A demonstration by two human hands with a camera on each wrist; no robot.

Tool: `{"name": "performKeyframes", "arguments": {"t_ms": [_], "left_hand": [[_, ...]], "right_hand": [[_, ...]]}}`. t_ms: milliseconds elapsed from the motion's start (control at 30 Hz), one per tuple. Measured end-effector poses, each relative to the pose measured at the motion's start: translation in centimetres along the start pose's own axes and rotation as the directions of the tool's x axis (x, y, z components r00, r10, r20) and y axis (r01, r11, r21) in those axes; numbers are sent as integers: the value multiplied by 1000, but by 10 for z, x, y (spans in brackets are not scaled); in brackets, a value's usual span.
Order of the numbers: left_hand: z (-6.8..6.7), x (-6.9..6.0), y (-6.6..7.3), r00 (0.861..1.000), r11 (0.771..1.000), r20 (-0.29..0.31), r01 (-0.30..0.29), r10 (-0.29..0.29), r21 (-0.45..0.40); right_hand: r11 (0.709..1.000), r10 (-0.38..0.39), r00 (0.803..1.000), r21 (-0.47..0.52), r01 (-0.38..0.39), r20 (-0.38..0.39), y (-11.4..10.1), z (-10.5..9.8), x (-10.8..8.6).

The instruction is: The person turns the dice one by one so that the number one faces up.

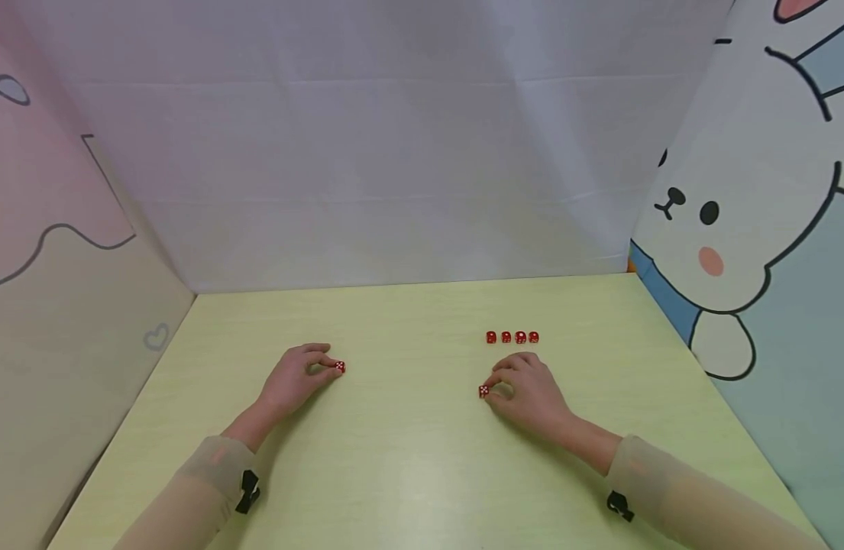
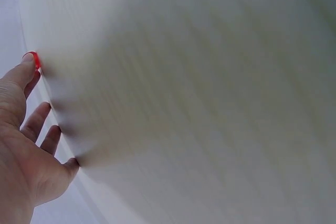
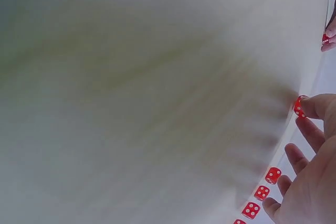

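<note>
On the left side of the table, my left hand [image 1: 299, 377] pinches a red die [image 1: 340, 367] between thumb and forefinger. The same die [image 2: 35, 60] shows at the thumb tip in the left wrist view. My right hand [image 1: 529, 391] pinches another red die [image 1: 483, 391] at its left, a white five-dot face toward the head camera. In the right wrist view this die [image 3: 300, 106] sits against the thumb tip. Just beyond the right hand, several red dice [image 1: 521, 337] stand in a short row with small gaps.
The pale yellow table [image 1: 408, 458] reaches back to a white cloth wall [image 1: 394, 168]. A panel with a cartoon figure [image 1: 738, 252] borders the right side, and a pink and cream panel [image 1: 57, 321] the left.
</note>
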State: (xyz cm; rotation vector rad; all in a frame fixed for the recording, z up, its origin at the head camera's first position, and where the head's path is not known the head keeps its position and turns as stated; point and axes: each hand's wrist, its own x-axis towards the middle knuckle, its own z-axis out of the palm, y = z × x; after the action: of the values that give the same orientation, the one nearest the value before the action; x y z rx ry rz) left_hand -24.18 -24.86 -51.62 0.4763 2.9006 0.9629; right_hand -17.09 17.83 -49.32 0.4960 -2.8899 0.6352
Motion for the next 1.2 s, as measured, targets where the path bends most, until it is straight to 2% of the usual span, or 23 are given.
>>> {"name": "performKeyframes", "arguments": {"t_ms": [400, 700, 1200], "left_hand": [[0, 2, -3, 1000, 1000, -5, -23, 23, -13], [3, 3, -5, 1000, 999, 2, -12, 12, -37], [3, 4, -5, 1000, 1000, 1, -7, 7, -30]], "right_hand": [[1000, 10, 1000, -16, -10, 13, -2, -7, 2], [998, -6, 999, -66, 9, 38, -1, -4, 6], [997, -10, 999, -72, 13, 42, -3, -4, 9]]}}
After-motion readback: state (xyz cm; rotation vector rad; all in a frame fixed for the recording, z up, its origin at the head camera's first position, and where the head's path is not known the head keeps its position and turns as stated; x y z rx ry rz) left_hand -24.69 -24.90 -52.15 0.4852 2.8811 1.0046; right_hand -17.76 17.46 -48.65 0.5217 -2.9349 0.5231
